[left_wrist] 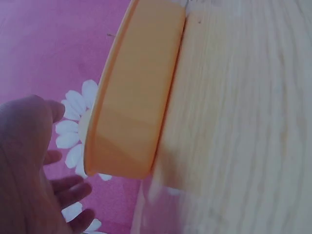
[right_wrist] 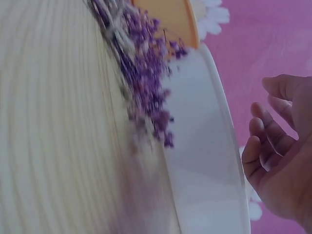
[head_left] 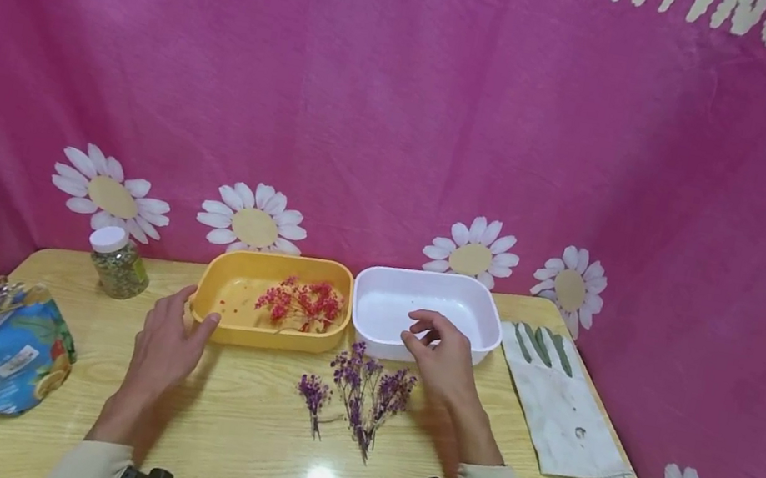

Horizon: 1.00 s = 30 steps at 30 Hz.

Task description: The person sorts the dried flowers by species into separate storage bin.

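Observation:
My left hand (head_left: pixel 168 344) is at the left end of the yellow container (head_left: pixel 267 340), fingers relaxed and thumb spread; contact with the rim is unclear. In the left wrist view, its fingers (left_wrist: pixel 70 191) hold nothing. Red dried flowers (head_left: pixel 302 303) lie inside the yellow container. Over the near right part of the white container (head_left: pixel 383 307) is my right hand (head_left: pixel 443 361), with loosely bent fingers and nothing between them. Purple dried flower sprigs (head_left: pixel 367 397) lie on the table before the containers, a smaller purple sprig (head_left: pixel 313 398) to their left.
A lidded jar (head_left: pixel 120 267) and a blue bag (head_left: pixel 1 357) stand at the left. On the right, a whitish cloth (head_left: pixel 561 421) bears several green leaves (head_left: pixel 542 346). The wooden table (head_left: pixel 243 436) ends against a pink curtain (head_left: pixel 390 105) with daisies.

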Each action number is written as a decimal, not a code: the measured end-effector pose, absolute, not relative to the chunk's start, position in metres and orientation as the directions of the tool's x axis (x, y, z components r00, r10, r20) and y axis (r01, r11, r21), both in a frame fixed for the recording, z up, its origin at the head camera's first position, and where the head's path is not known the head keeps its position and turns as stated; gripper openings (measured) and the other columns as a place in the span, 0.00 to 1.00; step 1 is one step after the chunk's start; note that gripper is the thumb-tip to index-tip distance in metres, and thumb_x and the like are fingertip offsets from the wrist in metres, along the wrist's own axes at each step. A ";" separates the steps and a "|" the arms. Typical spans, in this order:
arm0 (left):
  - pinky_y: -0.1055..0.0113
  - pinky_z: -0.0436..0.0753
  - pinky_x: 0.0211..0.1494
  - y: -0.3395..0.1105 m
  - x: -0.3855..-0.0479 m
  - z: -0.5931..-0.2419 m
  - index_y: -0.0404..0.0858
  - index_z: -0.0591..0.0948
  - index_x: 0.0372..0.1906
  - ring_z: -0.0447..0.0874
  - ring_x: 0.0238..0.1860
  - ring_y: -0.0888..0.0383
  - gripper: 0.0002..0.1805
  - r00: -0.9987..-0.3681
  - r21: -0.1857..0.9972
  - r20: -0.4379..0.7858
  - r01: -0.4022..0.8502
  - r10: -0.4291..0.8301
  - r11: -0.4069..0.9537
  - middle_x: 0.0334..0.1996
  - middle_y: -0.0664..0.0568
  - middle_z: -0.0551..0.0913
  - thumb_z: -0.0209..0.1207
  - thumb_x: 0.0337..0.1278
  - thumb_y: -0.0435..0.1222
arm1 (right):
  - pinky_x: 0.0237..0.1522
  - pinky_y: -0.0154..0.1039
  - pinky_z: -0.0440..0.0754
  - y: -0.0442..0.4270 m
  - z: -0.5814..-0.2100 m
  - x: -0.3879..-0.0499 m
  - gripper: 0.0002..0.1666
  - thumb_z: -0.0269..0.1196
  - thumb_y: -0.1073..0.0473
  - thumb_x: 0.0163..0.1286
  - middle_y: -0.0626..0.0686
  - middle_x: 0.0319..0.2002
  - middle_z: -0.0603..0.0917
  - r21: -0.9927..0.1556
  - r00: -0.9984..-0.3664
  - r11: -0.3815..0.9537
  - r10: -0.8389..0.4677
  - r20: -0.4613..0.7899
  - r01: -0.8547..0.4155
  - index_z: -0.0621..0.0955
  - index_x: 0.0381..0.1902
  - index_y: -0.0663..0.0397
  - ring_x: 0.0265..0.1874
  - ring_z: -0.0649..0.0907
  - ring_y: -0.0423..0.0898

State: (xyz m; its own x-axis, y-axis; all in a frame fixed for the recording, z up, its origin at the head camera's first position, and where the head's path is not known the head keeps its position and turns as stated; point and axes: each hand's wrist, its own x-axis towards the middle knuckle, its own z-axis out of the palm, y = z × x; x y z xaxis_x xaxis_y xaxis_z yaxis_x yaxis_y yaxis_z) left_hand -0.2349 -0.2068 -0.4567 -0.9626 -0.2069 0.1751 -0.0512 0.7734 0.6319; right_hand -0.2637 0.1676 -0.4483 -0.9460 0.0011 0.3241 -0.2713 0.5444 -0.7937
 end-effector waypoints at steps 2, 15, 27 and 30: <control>0.37 0.62 0.61 -0.205 -0.234 -0.455 0.37 0.58 0.73 0.59 0.67 0.36 0.37 -0.958 0.630 0.187 -0.053 -0.217 0.775 0.67 0.33 0.62 0.49 0.68 0.54 | 0.35 0.31 0.77 0.175 -0.449 -0.264 0.16 0.68 0.59 0.61 0.51 0.34 0.85 -0.793 -0.945 0.552 0.027 0.326 -0.258 0.83 0.48 0.54 0.31 0.80 0.42; 0.44 0.66 0.55 -0.184 -0.229 -0.452 0.36 0.63 0.69 0.67 0.59 0.43 0.33 -0.936 0.636 0.297 0.047 -0.188 0.770 0.61 0.38 0.68 0.54 0.67 0.48 | 0.36 0.31 0.76 0.217 -0.456 -0.270 0.17 0.70 0.61 0.59 0.55 0.34 0.86 -0.775 -0.914 0.605 0.188 0.360 -0.181 0.84 0.47 0.54 0.31 0.81 0.45; 0.47 0.75 0.53 -0.162 -0.223 -0.450 0.38 0.65 0.67 0.76 0.52 0.45 0.30 -0.928 0.652 0.364 0.189 -0.084 0.734 0.57 0.42 0.73 0.57 0.66 0.47 | 0.41 0.39 0.77 0.229 -0.457 -0.273 0.17 0.70 0.61 0.58 0.57 0.36 0.85 -0.746 -0.896 0.647 0.225 0.382 -0.156 0.83 0.47 0.56 0.35 0.82 0.50; 0.49 0.77 0.52 -0.158 -0.222 -0.450 0.38 0.65 0.67 0.76 0.53 0.46 0.30 -0.936 0.653 0.345 0.188 -0.068 0.733 0.56 0.43 0.73 0.57 0.66 0.47 | 0.43 0.41 0.76 0.232 -0.460 -0.274 0.17 0.70 0.60 0.58 0.57 0.37 0.85 -0.738 -0.894 0.660 0.239 0.380 -0.138 0.83 0.47 0.56 0.38 0.81 0.51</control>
